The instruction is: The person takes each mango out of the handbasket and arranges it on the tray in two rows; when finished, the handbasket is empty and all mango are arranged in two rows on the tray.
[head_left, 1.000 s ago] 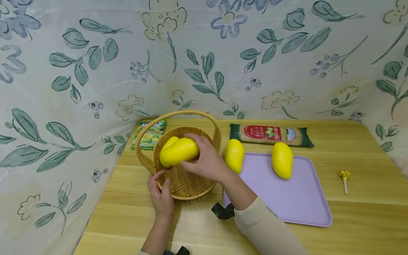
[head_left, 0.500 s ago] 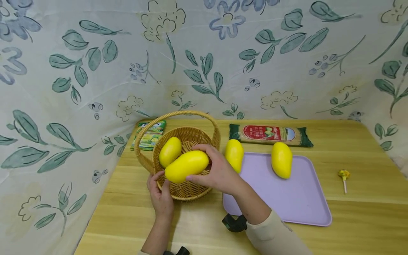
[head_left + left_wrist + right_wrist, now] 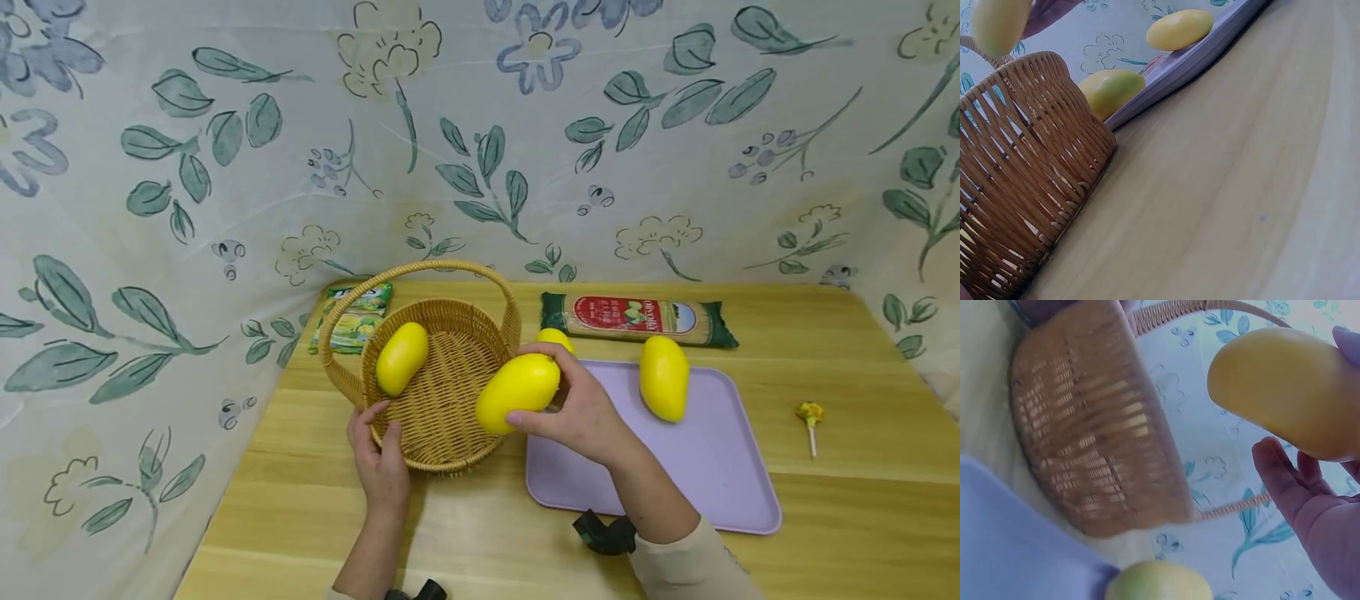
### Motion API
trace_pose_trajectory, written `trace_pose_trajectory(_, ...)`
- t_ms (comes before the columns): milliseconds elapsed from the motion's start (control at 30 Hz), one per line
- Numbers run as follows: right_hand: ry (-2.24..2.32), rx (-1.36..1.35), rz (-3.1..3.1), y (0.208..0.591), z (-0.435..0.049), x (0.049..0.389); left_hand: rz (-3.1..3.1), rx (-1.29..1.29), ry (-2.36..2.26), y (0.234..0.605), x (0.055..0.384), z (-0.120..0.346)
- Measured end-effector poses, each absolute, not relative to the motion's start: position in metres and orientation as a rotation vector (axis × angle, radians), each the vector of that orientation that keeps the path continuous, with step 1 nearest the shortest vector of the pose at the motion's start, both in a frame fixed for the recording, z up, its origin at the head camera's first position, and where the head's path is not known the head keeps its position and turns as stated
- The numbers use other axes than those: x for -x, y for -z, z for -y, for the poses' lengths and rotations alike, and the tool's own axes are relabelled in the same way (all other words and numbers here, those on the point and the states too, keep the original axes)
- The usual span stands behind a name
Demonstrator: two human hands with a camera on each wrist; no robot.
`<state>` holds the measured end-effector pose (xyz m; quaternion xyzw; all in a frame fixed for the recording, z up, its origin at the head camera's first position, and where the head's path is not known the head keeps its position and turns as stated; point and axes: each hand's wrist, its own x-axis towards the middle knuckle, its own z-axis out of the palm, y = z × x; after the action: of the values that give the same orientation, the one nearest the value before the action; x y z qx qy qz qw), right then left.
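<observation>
Pinches one mango (image 3: 517,393) in the right grip (image 3: 587,417) near the left edge of the tray (image 3: 585,471), and holds the basket (image 3: 446,396) by its rim with the left grip (image 3: 384,471).

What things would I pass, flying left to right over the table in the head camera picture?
Green packet → basket mango → held mango → tray mango → lollipop.
</observation>
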<state>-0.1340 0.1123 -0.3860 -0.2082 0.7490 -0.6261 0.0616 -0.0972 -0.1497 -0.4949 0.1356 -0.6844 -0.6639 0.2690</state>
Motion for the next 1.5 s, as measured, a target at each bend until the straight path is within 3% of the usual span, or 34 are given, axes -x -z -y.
trace_pose_trajectory(567, 1.476, 0.327, -2.618, 0.388, -0.174, 0.137, 1.834, -0.345, 1.804, 0.495, 0.099, 0.150)
trace_pose_trajectory(800, 1.296, 0.276, -2.618, 0.402, -0.175, 0.138, 1.839, -0.354, 1.795, 0.493, 0.099, 0.150)
trace_pose_trajectory(1167, 1.161, 0.421, -2.436, 0.416, -0.167, 0.135, 1.842, -0.351, 1.803, 0.493, 0.098, 0.150)
trace_pose_trajectory(1500, 0.998, 0.339, -2.484, 0.426, -0.157, 0.139, 1.848, -0.355, 1.793, 0.493, 0.098, 0.151)
